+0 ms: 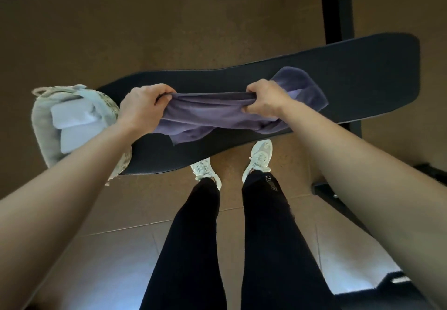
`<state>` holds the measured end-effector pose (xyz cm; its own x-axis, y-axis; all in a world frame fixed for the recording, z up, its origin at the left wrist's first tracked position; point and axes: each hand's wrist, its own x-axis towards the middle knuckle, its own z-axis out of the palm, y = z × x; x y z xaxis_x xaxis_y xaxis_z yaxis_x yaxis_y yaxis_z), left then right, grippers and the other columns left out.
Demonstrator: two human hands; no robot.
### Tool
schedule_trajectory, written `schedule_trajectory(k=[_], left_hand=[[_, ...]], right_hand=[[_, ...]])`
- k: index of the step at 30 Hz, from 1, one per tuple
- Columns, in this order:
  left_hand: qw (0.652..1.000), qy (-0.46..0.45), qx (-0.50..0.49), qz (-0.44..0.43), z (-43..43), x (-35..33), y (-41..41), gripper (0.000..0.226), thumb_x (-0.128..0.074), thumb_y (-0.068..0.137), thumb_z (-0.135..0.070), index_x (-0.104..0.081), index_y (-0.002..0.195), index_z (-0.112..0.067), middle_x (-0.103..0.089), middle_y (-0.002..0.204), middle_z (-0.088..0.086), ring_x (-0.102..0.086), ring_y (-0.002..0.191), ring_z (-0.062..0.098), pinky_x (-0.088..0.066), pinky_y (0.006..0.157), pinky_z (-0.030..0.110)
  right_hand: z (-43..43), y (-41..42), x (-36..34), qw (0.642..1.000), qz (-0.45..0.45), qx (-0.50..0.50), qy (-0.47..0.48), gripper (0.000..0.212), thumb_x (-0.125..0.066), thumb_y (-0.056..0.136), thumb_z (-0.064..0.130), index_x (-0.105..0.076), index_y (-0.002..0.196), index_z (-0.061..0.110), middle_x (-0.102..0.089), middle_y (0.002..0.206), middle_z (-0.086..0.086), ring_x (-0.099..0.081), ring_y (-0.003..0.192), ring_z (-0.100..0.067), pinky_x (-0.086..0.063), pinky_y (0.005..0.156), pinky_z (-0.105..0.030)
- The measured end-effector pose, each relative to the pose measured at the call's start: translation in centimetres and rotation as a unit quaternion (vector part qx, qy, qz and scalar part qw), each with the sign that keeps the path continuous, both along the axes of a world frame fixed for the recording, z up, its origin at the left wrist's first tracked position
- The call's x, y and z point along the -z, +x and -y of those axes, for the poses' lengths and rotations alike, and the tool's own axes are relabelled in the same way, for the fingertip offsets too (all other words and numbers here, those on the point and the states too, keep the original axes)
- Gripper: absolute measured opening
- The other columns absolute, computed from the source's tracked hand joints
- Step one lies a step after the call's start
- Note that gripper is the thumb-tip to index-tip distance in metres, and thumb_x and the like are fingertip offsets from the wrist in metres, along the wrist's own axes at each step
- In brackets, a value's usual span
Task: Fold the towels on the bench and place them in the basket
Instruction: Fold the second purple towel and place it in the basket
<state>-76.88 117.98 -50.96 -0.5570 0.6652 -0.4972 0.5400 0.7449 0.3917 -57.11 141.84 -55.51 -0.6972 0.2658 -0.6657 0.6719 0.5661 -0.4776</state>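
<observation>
A purple towel (212, 113) hangs stretched between my hands just above the black padded bench (358, 72). My left hand (142, 106) grips its left end and my right hand (266, 99) grips its right end; loose cloth trails onto the bench beyond my right hand and droops toward the near edge. A grey woven basket (42, 125) stands on the bench's left end and holds folded white towels (75, 125). My left forearm crosses over the basket's near side.
My two feet in white sneakers (258, 157) stand on the tan tiled floor close to the bench's near edge. A black upright post (336, 4) rises behind the bench at right. A dark bench foot (324, 188) sits at right.
</observation>
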Motion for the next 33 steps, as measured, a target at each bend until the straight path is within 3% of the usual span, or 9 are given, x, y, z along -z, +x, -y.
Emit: schedule_trajectory(k=[4, 9, 13, 17, 20, 23, 28, 31, 33], left_hand=[[0.994, -0.034, -0.049, -0.09, 1.4, -1.0, -2.5, 0.03, -0.048, 0.105, -0.034, -0.07, 0.125, -0.031, -0.072, 0.122, 0.008, -0.062, 0.112, 0.039, -0.05, 0.085, 0.046], [0.978, -0.067, -0.15, -0.127, 0.9, -3.2, -4.2, 0.032, -0.048, 0.104, -0.037, -0.07, 0.127, -0.031, -0.067, 0.129, 0.013, -0.06, 0.119, 0.043, -0.049, 0.091, 0.048], [0.956, -0.02, -0.244, -0.161, -0.3, -6.2, -4.4, 0.032, -0.045, 0.104, -0.037, -0.069, 0.124, -0.033, -0.069, 0.124, 0.011, -0.061, 0.115, 0.041, -0.049, 0.088, 0.047], [0.934, 0.086, -0.285, -0.198, -1.1, -8.4, -4.1, 0.033, -0.042, 0.103, -0.031, -0.069, 0.123, -0.03, -0.073, 0.121, 0.001, -0.065, 0.112, 0.03, -0.048, 0.087, 0.04], [0.931, 0.169, -0.27, -0.18, 0.0, -8.4, -3.0, 0.036, -0.04, 0.1, -0.03, -0.07, 0.12, -0.029, -0.076, 0.111, -0.003, -0.068, 0.104, 0.024, -0.052, 0.092, 0.039], [0.938, 0.165, -0.233, -0.196, 2.0, -6.5, -0.6, 0.035, -0.041, 0.1, -0.029, -0.071, 0.119, -0.028, -0.076, 0.111, 0.001, -0.066, 0.101, 0.031, -0.05, 0.09, 0.046], [0.96, 0.088, -0.135, -0.23, 6.6, -0.1, 4.0, 0.031, -0.049, 0.102, -0.023, -0.074, 0.121, -0.019, -0.077, 0.108, 0.009, -0.067, 0.094, 0.034, -0.047, 0.081, 0.045], [0.972, 0.03, -0.093, -0.215, 8.9, 4.3, 7.2, 0.029, -0.053, 0.1, -0.02, -0.075, 0.119, -0.019, -0.076, 0.114, 0.007, -0.067, 0.102, 0.033, -0.047, 0.087, 0.047], [0.982, -0.056, -0.072, -0.167, 9.7, 6.8, 9.8, 0.027, -0.057, 0.1, -0.022, -0.076, 0.12, -0.022, -0.071, 0.128, 0.003, -0.061, 0.117, 0.031, -0.042, 0.096, 0.046]], right_hand=[[-2.1, -0.5, -0.8, 0.997, 0.063, 0.023, 0.048, 0.026, -0.077, 0.084, 0.037, -0.061, 0.073, 0.02, -0.064, 0.075, -0.004, -0.064, 0.077, -0.027, -0.054, 0.07, -0.041], [-5.1, -1.5, -3.8, 0.968, -0.019, 0.246, 0.04, 0.025, -0.082, 0.085, 0.027, -0.062, 0.079, 0.013, -0.063, 0.077, -0.003, -0.065, 0.068, -0.018, -0.06, 0.059, -0.032], [-6.6, -3.1, -7.7, 0.957, -0.093, 0.229, 0.152, 0.022, -0.075, 0.083, 0.022, -0.057, 0.07, 0.017, -0.056, 0.07, 0.004, -0.056, 0.073, -0.015, -0.043, 0.066, -0.028], [-7.7, -2.3, -10.2, 0.929, -0.166, 0.246, 0.221, 0.01, -0.067, 0.086, 0.019, -0.063, 0.082, 0.01, -0.061, 0.076, 0.0, -0.06, 0.075, -0.017, -0.053, 0.07, -0.033], [-7.9, 0.0, -10.6, 0.916, -0.223, 0.226, 0.245, 0.01, -0.066, 0.084, 0.013, -0.061, 0.093, 0.012, -0.06, 0.085, -0.001, -0.059, 0.085, -0.02, -0.047, 0.072, -0.03], [-6.7, 2.9, -9.4, 0.915, -0.235, 0.197, 0.263, 0.012, -0.066, 0.085, 0.008, -0.067, 0.097, 0.01, -0.063, 0.097, -0.008, -0.056, 0.095, -0.025, -0.042, 0.08, -0.025], [-2.3, 8.9, -4.5, 0.928, -0.186, 0.172, 0.274, 0.005, -0.071, 0.088, 0.013, -0.069, 0.092, 0.011, -0.063, 0.096, -0.007, -0.054, 0.095, -0.024, -0.048, 0.083, -0.031], [0.5, 12.5, -0.4, 0.945, -0.125, 0.165, 0.253, 0.006, -0.07, 0.089, 0.012, -0.07, 0.094, 0.009, -0.062, 0.097, -0.007, -0.053, 0.098, -0.027, -0.048, 0.087, -0.036], [1.8, 14.6, 2.7, 0.968, -0.03, 0.147, 0.201, 0.013, -0.067, 0.093, 0.018, -0.07, 0.103, 0.01, -0.062, 0.104, -0.008, -0.052, 0.107, -0.028, -0.046, 0.093, -0.037]])
